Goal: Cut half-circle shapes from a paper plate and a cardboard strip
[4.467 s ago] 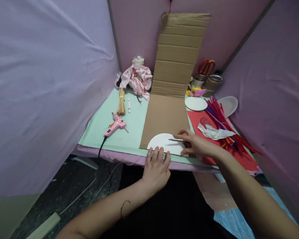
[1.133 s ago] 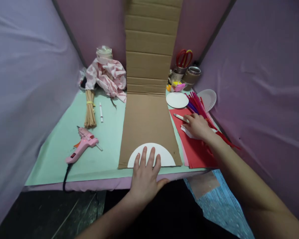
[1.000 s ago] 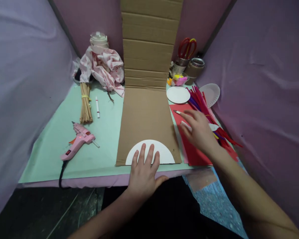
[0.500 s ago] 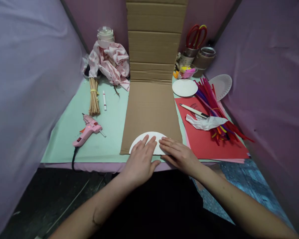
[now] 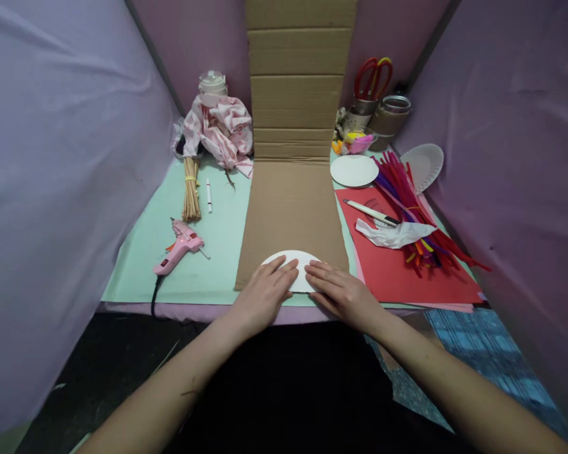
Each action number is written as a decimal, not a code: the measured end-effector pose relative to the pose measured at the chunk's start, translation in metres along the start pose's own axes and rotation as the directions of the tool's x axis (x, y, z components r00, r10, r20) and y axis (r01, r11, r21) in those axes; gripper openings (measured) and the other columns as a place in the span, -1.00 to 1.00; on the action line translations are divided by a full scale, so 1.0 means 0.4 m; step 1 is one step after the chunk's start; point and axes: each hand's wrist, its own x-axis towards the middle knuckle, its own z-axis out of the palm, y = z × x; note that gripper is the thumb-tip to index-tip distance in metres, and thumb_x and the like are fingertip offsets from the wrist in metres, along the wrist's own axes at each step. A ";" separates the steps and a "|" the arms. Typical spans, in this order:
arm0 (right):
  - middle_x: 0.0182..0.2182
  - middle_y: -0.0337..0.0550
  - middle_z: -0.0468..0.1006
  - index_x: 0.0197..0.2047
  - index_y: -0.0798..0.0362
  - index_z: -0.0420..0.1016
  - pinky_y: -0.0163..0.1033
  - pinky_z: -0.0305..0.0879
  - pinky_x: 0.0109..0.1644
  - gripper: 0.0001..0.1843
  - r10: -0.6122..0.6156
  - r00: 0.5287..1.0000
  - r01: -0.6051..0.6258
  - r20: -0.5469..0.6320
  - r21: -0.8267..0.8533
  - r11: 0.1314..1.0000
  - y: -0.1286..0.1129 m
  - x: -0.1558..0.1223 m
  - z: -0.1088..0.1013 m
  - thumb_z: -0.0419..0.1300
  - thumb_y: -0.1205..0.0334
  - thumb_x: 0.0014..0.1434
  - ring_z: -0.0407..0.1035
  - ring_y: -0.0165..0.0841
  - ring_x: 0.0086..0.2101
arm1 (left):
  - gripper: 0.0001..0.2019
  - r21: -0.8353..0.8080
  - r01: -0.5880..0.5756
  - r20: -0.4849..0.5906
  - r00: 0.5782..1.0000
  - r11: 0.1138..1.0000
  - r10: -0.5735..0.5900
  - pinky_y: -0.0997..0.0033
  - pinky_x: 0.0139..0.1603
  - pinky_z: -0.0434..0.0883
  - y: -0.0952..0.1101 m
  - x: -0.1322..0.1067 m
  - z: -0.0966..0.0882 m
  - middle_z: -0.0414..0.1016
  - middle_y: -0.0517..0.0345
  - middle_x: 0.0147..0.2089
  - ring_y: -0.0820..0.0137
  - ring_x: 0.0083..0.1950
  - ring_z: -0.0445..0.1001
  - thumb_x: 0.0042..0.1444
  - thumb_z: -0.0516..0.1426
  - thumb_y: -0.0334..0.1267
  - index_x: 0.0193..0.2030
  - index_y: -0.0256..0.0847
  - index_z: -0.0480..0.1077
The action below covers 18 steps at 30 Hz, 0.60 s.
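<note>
A white half-round piece of card or paper (image 5: 301, 279) lies at the near edge of a long brown cardboard sheet (image 5: 293, 208), its straight side along that edge. My left hand (image 5: 262, 293) rests on its left part, palm down with the fingers stretched out. On its right part lies my right hand (image 5: 344, 293), also flat, fingers extended and close together. Neither hand grasps anything. Parts of the white piece are hidden beneath both hands.
To the left are a pink glue gun (image 5: 177, 249), a bundle of sticks (image 5: 191, 192), a white marker (image 5: 209, 195) and crumpled cloth (image 5: 224, 129). On the right, red paper (image 5: 407, 284) carries a cutter knife (image 5: 372, 212) and pipe cleaners (image 5: 402, 180); a white disc (image 5: 354, 171) lies behind.
The head view has shifted slightly. My left hand has turned a little and its thumb, which stuck out before, is now drawn in. My right hand stays nearly in place.
</note>
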 end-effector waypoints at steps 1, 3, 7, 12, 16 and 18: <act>0.08 0.03 0.50 0.10 0.08 0.46 0.02 0.32 0.21 -0.66 -0.005 1.000 0.005 -0.003 -0.006 1.000 0.000 0.000 0.001 0.13 0.29 0.26 0.30 -0.21 0.16 | -0.59 0.014 0.012 -0.004 1.000 1.000 -0.012 0.16 0.30 0.14 0.009 0.001 -0.001 0.17 0.04 0.37 0.25 0.40 0.04 0.31 -0.08 -0.33 0.28 -0.25 0.16; 0.07 0.03 0.51 0.11 0.08 0.45 0.02 0.34 0.19 -0.65 -0.015 1.000 0.015 -0.015 -0.019 1.000 0.000 0.001 0.001 0.13 0.30 0.26 0.31 -0.21 0.15 | -0.56 0.037 0.057 -0.023 0.998 0.998 -0.057 0.12 0.31 0.12 0.034 0.003 0.001 0.18 0.01 0.37 0.18 0.40 0.04 0.31 -0.09 -0.28 0.30 -0.29 0.14; 0.07 0.07 0.51 0.12 0.12 0.43 0.02 0.37 0.17 -0.63 -0.038 0.999 0.037 -0.016 -0.015 0.999 -0.001 0.003 0.000 0.13 0.34 0.25 0.32 -0.18 0.14 | -0.40 0.074 0.132 -0.088 0.988 0.989 -0.125 0.07 0.35 0.04 0.081 0.014 0.029 0.17 -0.19 0.35 0.04 0.42 -0.01 0.27 -0.07 -0.01 0.28 -0.46 0.17; 0.07 0.05 0.51 0.16 0.09 0.40 0.01 0.39 0.15 -0.59 -0.043 0.999 0.043 -0.020 0.011 0.999 -0.001 0.007 0.002 0.15 0.36 0.23 0.32 -0.17 0.14 | -0.32 0.174 0.089 -0.133 0.989 0.981 -0.067 -0.02 0.39 -0.09 0.080 0.017 0.065 0.18 -0.27 0.34 0.01 0.42 -0.04 0.27 -0.16 0.09 0.27 -0.50 0.19; 0.05 0.07 0.52 0.14 0.10 0.42 -0.01 0.40 0.13 -0.60 -0.046 0.999 0.046 -0.016 -0.022 0.999 -0.005 0.016 -0.003 0.15 0.35 0.22 0.35 -0.17 0.12 | -0.32 0.296 0.070 -0.163 0.986 0.953 -0.021 -0.15 0.39 -0.24 0.068 0.012 0.065 0.23 -0.20 0.32 0.02 0.41 0.00 0.23 -0.12 0.15 0.26 -0.40 0.23; 0.04 0.06 0.53 0.13 0.10 0.43 -0.03 0.40 0.13 -0.60 -0.049 0.999 0.049 -0.013 -0.036 0.998 -0.008 0.024 -0.010 0.14 0.33 0.22 0.37 -0.17 0.10 | -0.31 0.333 0.067 -0.228 0.974 0.941 0.012 -0.14 0.40 -0.30 0.061 0.012 0.068 0.27 -0.18 0.30 0.02 0.43 -0.05 0.19 -0.06 0.17 0.23 -0.38 0.28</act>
